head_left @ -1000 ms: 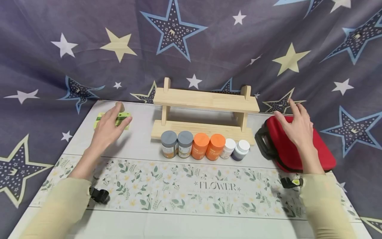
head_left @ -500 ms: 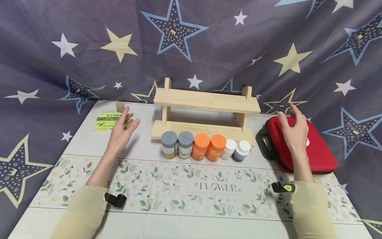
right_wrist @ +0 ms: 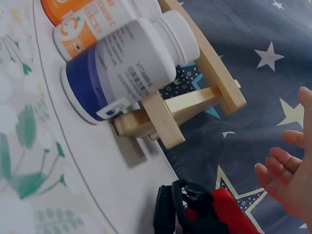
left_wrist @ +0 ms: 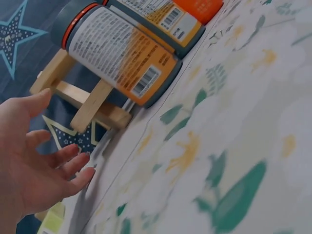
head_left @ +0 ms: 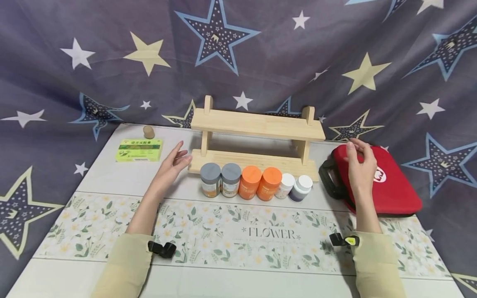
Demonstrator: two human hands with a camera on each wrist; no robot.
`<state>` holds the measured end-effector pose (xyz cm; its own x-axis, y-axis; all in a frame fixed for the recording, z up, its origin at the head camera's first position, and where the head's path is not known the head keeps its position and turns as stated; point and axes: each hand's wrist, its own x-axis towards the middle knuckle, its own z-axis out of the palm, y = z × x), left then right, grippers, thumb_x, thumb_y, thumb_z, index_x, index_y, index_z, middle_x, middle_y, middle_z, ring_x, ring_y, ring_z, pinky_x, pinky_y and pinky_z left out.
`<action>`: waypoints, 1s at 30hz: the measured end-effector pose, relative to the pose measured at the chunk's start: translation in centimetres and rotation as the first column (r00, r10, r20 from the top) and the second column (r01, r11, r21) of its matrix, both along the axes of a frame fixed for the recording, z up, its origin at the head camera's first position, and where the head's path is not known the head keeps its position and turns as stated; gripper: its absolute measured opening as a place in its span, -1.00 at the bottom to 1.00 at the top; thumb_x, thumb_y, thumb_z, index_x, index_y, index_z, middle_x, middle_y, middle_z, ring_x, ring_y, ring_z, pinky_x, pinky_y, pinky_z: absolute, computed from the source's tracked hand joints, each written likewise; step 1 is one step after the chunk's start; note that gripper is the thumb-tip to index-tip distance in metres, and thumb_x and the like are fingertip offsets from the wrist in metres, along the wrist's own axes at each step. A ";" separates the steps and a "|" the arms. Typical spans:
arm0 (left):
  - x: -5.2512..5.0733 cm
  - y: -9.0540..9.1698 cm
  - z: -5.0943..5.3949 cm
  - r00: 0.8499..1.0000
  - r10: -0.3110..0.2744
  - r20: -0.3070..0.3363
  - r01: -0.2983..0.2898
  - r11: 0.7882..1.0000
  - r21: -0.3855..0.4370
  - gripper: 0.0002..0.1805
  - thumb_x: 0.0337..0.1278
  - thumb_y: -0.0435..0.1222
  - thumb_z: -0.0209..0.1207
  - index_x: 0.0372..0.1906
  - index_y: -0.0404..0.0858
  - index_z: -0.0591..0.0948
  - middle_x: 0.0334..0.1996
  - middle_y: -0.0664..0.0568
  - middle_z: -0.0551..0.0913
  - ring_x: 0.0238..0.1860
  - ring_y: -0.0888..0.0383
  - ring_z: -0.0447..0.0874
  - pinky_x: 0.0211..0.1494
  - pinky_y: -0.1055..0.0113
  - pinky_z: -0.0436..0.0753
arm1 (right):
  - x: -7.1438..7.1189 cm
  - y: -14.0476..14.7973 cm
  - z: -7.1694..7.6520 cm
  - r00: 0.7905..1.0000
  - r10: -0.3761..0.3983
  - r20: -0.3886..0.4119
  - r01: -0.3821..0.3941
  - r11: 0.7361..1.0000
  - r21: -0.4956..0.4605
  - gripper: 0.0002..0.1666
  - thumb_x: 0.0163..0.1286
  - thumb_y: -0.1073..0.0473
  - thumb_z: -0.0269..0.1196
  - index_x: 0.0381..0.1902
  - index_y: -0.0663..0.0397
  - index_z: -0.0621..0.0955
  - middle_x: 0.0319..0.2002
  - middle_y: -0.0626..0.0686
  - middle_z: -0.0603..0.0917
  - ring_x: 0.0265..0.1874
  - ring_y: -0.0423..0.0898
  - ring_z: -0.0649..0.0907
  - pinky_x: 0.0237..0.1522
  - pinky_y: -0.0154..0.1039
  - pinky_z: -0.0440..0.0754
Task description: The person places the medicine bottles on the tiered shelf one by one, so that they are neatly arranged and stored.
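My left hand point(head_left: 170, 167) hovers over the table left of the bottles, fingers loosely spread and holding nothing. Nearest to it stands a grey-capped bottle point(head_left: 210, 180), whose label shows large in the left wrist view. My right hand point(head_left: 361, 167), also holding nothing, is above the left part of a red case point(head_left: 396, 190) with a black handle point(head_left: 329, 179). Between the hands runs a row of upright bottles: a second grey-capped bottle point(head_left: 230, 180), two orange bottles point(head_left: 250, 182), a small white-capped bottle point(head_left: 285, 185) and a white-and-blue bottle point(right_wrist: 119, 68).
Behind the bottles stands a two-tier wooden rack point(head_left: 257, 124). A green-yellow box point(head_left: 139, 150) lies at the back left, with a small brown cork-like piece point(head_left: 148, 132) behind it. A star-patterned curtain point(head_left: 112, 82) hangs at the table's back edge.
Both hands have moved inward. The left hand has come away from the green-yellow box toward the grey-capped bottles; the right has shifted left over the red case, uncovering its white emblem.
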<state>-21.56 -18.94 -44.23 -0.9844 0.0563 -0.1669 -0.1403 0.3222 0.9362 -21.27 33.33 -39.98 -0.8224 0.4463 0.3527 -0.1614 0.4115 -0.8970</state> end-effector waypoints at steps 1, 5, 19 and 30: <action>0.0 0.1 -0.1 1.000 -0.007 0.010 0.007 1.000 0.000 -0.09 0.49 0.11 0.08 0.69 0.20 -0.18 0.66 -0.14 0.09 0.65 -0.15 0.12 0.72 -0.12 0.11 | 0.0 -0.2 0.0 1.000 0.009 0.006 -0.009 1.000 -0.005 -0.49 0.51 -0.07 0.23 0.30 0.04 0.62 -0.08 -0.36 0.61 -0.09 -0.39 0.65 -0.18 -0.63 0.67; 0.0 0.3 -0.6 0.999 -0.036 0.013 0.036 0.999 0.004 -0.04 0.46 0.10 0.13 0.70 0.11 -0.17 0.65 -0.18 0.11 0.64 -0.17 0.14 0.71 -0.11 0.13 | 0.3 -1.0 0.0 0.998 0.052 0.022 -0.052 0.998 -0.018 -0.50 0.51 -0.06 0.23 0.25 0.09 0.64 -0.09 -0.34 0.64 -0.11 -0.31 0.67 -0.22 -0.61 0.70; -0.2 0.1 -1.4 0.991 -0.136 0.013 0.136 0.990 0.046 0.01 0.35 -0.08 0.30 0.70 0.00 -0.06 0.60 -0.25 0.20 0.62 -0.19 0.13 0.72 -0.09 0.08 | 0.6 -2.0 -0.1 0.838 0.514 0.184 -0.542 0.825 0.163 -0.61 0.58 0.20 0.15 0.21 0.34 0.60 -0.19 -0.18 0.73 -0.28 -0.26 0.70 -0.21 -0.49 0.74; -0.5 0.0 -1.5 0.985 -0.175 0.015 0.174 0.983 0.055 0.00 0.37 -0.08 0.29 0.70 0.04 -0.07 0.64 -0.20 0.14 0.63 -0.18 0.10 0.73 -0.10 0.05 | 0.7 -2.2 -0.1 0.658 0.626 0.419 -0.738 0.646 0.193 -0.49 0.53 0.18 0.20 0.39 0.05 0.54 0.17 0.17 0.72 0.08 -0.10 0.72 0.06 -0.56 0.64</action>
